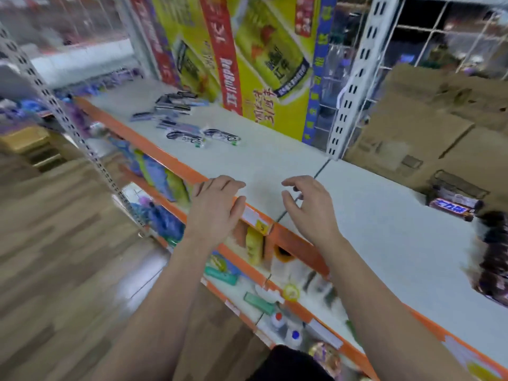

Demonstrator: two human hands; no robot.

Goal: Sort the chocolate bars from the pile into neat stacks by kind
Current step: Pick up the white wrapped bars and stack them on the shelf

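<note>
Chocolate bars lie on a white shelf (275,160) with an orange front edge. Two white-wrapped bars (203,136) lie side by side at the middle left. Behind them sits a loose pile of dark and bluish bars (173,105). At the right, brown bars with a blue logo (452,209) lie in a cardboard box, and a blurred dark heap (493,259) lies at the right edge. My left hand (217,207) rests over the shelf's front edge, fingers spread, holding nothing. My right hand (309,207) hovers above the shelf with fingers curled apart, empty.
Tall yellow and red drink cartons (247,64) stand at the back of the shelf. Brown cardboard boxes (428,127) fill the back right. A white perforated upright (351,86) stands between them. Lower shelves (275,292) hold assorted goods; wood-pattern floor lies at left.
</note>
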